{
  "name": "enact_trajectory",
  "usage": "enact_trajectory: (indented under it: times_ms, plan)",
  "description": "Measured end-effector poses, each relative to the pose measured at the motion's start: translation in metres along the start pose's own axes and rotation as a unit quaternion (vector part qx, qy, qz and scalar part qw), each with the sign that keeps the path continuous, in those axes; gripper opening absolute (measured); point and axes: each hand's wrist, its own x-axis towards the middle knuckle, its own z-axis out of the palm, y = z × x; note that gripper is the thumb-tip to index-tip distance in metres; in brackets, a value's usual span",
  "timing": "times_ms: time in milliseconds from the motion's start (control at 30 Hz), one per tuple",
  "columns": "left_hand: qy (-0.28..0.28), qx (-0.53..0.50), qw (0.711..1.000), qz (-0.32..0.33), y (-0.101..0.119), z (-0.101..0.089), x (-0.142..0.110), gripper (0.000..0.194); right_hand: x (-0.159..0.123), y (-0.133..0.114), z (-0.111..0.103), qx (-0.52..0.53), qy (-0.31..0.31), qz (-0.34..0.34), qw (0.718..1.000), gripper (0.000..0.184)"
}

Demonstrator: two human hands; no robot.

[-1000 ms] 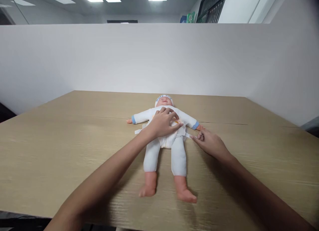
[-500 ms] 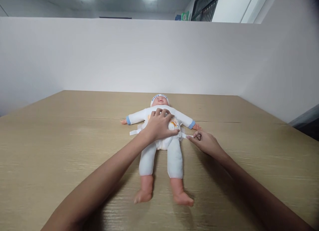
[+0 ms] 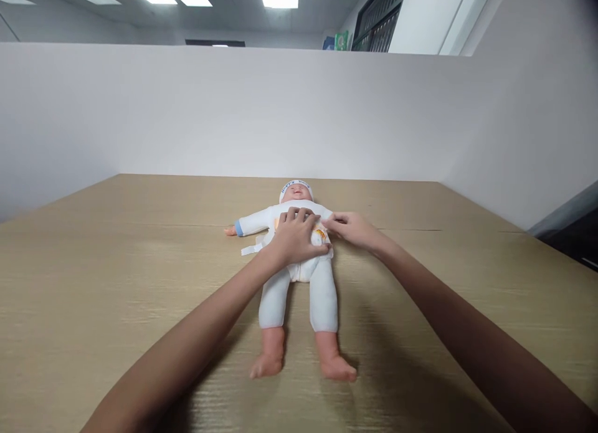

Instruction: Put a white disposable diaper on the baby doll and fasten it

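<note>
A baby doll [image 3: 277, 299] in white clothes and a white printed cap lies on its back, arms spread and feet towards me. A white diaper [image 3: 303, 271] with an orange print is around its hips. My left hand [image 3: 298, 237] lies across the diaper's front, fingers spread over the belly and thumb pointing right. At the diaper's right side, my right hand [image 3: 350, 228] is closed in a pinch on its fastening tab, which the fingers mostly hide. The other tab [image 3: 251, 249] sticks out loose on the left. My right hand covers the doll's arm on that side.
The doll lies on a wood-grain table [image 3: 140, 308]. A plain white partition [image 3: 280, 109] rises along the back edge and the right side. A dark object [image 3: 570, 227] shows beyond the table at the far right.
My right hand has moved up and inwards from beside the hip to the belly's right edge, bringing the pinched tab along. My left hand stays on the diaper's front. The view has shifted slightly.
</note>
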Motion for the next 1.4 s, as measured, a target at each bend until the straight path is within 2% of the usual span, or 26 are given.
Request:
enact_trajectory:
  times_ms: [100,167,233,267,333,400,467,600,667,767,833,900,1000,1100,1267,1400]
  plan:
    - [-0.012,-0.067,0.997,-0.021,-0.009,-0.003,0.001,0.067,0.009,-0.011,0.029,-0.012,0.016,-0.018,1.000,0.038]
    - [-0.031,-0.158,0.987,-0.016,-0.020,-0.010,0.000,0.077,0.001,-0.012,0.041,-0.023,0.059,-0.049,0.997,0.033]
    - [-0.046,-0.272,0.961,0.016,-0.032,-0.019,-0.006,0.089,-0.015,-0.009,0.048,-0.043,0.111,-0.126,0.985,0.028]
    - [-0.045,-0.321,0.946,0.032,-0.039,-0.024,-0.012,0.088,-0.024,-0.006,0.049,-0.056,0.125,-0.173,0.975,0.028]
    - [-0.023,-0.372,0.927,0.037,-0.052,-0.030,-0.027,0.074,-0.041,0.001,0.050,-0.083,0.109,-0.250,0.958,0.035]
    - [0.013,-0.364,0.931,0.009,-0.066,-0.033,-0.045,0.055,-0.053,0.008,0.050,-0.106,0.061,-0.273,0.954,0.046]
    - [0.043,-0.317,0.947,-0.032,-0.081,-0.032,-0.065,0.046,-0.058,0.011,0.050,-0.126,0.042,-0.270,0.954,0.050]
    - [0.061,-0.162,0.978,-0.114,-0.104,-0.024,-0.096,0.040,-0.051,-0.007,0.056,-0.132,0.091,-0.279,0.947,0.044]
    - [0.036,-0.110,0.980,-0.162,-0.110,-0.019,-0.103,0.040,-0.043,-0.025,0.062,-0.139,0.119,-0.283,0.941,0.033]
    - [-0.017,-0.097,0.972,-0.215,-0.115,-0.016,-0.102,0.035,-0.026,-0.051,0.074,-0.153,0.125,-0.260,0.945,0.017]
    - [-0.047,-0.121,0.963,-0.235,-0.119,-0.018,-0.097,0.031,-0.014,-0.063,0.082,-0.162,0.113,-0.220,0.955,0.013]
    - [-0.060,-0.160,0.954,-0.246,-0.123,-0.022,-0.091,0.030,-0.004,-0.069,0.088,-0.182,0.099,-0.167,0.964,0.018]
    - [-0.041,-0.227,0.942,-0.242,-0.121,-0.033,-0.079,0.034,0.005,-0.068,0.090,-0.200,0.078,-0.109,0.971,0.028]
    - [-0.013,-0.289,0.932,-0.218,-0.105,-0.039,-0.064,0.036,0.007,-0.064,0.089,-0.188,0.066,-0.102,0.975,0.032]
    - [0.000,-0.365,0.916,-0.163,-0.073,-0.029,-0.038,0.033,0.008,-0.061,0.088,-0.187,0.035,-0.128,0.973,0.026]
    - [-0.005,-0.394,0.910,-0.128,-0.066,-0.021,-0.031,0.036,0.007,-0.064,0.082,-0.172,0.012,-0.130,0.976,0.031]
